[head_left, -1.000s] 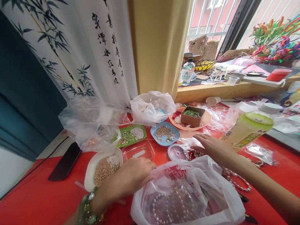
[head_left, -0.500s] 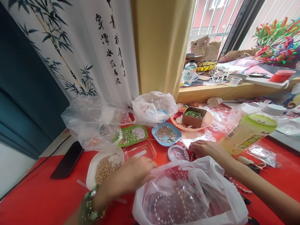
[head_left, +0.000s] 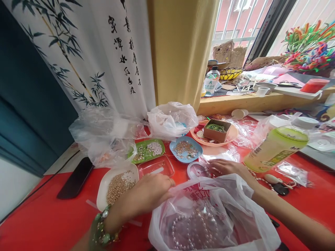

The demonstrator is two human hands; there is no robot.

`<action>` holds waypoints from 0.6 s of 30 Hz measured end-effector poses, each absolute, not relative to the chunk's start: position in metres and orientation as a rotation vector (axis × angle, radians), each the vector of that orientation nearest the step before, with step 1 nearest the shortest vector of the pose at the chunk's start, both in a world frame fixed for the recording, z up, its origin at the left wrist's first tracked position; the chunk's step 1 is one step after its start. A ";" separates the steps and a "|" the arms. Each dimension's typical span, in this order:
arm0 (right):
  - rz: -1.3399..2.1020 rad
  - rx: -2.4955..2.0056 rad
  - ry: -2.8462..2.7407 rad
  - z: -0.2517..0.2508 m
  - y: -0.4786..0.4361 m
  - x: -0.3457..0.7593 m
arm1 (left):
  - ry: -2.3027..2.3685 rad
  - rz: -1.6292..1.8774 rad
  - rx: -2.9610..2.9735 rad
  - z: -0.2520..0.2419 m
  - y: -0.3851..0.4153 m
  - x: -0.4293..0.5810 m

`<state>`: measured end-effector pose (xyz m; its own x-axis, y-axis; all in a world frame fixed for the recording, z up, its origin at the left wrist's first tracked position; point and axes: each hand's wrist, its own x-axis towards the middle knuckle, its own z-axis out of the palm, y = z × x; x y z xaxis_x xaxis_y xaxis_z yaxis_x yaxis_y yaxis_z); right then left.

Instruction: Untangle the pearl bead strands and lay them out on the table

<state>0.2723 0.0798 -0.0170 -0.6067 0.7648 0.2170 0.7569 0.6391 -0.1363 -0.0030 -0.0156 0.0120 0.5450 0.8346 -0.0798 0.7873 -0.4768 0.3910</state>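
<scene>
My left hand (head_left: 154,191), a ring on one finger and a green bead bracelet (head_left: 103,226) at its wrist, pinches the rim of a white plastic bag (head_left: 235,212). Inside the open bag lie strands of silvery beads (head_left: 180,232). Behind the bag, my right hand (head_left: 227,168) has its fingers bent down beside a pale spool (head_left: 196,169). They close on a bead strand that is mostly hidden by the fingers and the bag rim. Close to my left forearm is a cream dish of gold beads (head_left: 120,188).
Beyond the hands are a red tray (head_left: 167,167), a green bead tray (head_left: 141,151), a blue bead dish (head_left: 185,150) and a pink plate with a small box (head_left: 217,130). A drink bottle (head_left: 277,146) stands beside my right arm. A phone (head_left: 75,177) lies left.
My right hand has shifted slightly left and down. The bead strand that lay beyond my right forearm is gone from there. The bag's right side has spread a little; my left hand stays put.
</scene>
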 end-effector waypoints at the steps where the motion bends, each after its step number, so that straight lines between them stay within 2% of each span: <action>1: 0.009 -1.195 -2.593 -0.011 0.083 0.273 | 1.340 0.189 2.386 0.013 -0.015 -0.003; 5: -0.343 -0.863 -2.464 0.025 0.080 0.266 | 1.385 0.436 2.172 0.018 -0.013 0.003; 11: -0.773 -0.330 -2.454 0.050 0.043 0.221 | 1.066 0.962 1.287 0.023 -0.013 0.017; 14: -0.737 -0.220 -2.476 0.045 0.035 0.205 | 1.061 1.085 1.061 0.022 -0.010 0.016; 18: -0.337 -0.317 -2.511 0.045 0.037 0.202 | 1.143 1.186 0.957 0.020 -0.007 0.011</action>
<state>0.2016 0.0367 0.0447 -0.8038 0.1508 0.5754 0.2971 0.9398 0.1687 0.0106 -0.0066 0.0204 0.0073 0.9884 -0.1515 -0.1880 0.1501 0.9706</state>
